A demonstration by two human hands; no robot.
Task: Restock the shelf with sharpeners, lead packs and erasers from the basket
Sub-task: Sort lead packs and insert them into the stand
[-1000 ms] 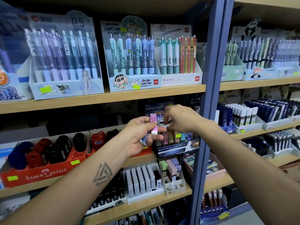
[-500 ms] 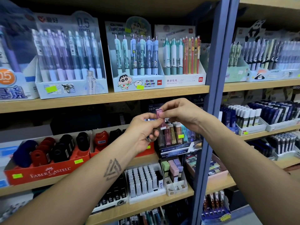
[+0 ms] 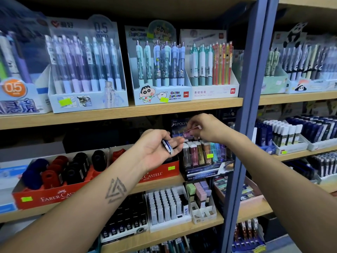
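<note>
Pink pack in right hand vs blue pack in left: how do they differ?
The pink pack is pinched at the right hand's fingertips, over the display; the blue pack lies in the left hand's curled fingers, lower and left. Colour differs: pink versus dark blue. Both are slim, small packs.

I see my right hand (image 3: 206,127) pinching a slim pink lead pack (image 3: 191,132) above the dark display box (image 3: 207,169) of coloured packs on the middle shelf (image 3: 160,182). My left hand (image 3: 156,148), palm turned up, grips a few more packs (image 3: 168,146), blue and white, just left of that box. Left of it stand two red Faber-Castell trays (image 3: 54,197) holding black, red and blue sharpeners (image 3: 73,168). On the shelf above stand pen boxes (image 3: 160,70). A blue upright (image 3: 244,125) divides the shelving.
</note>
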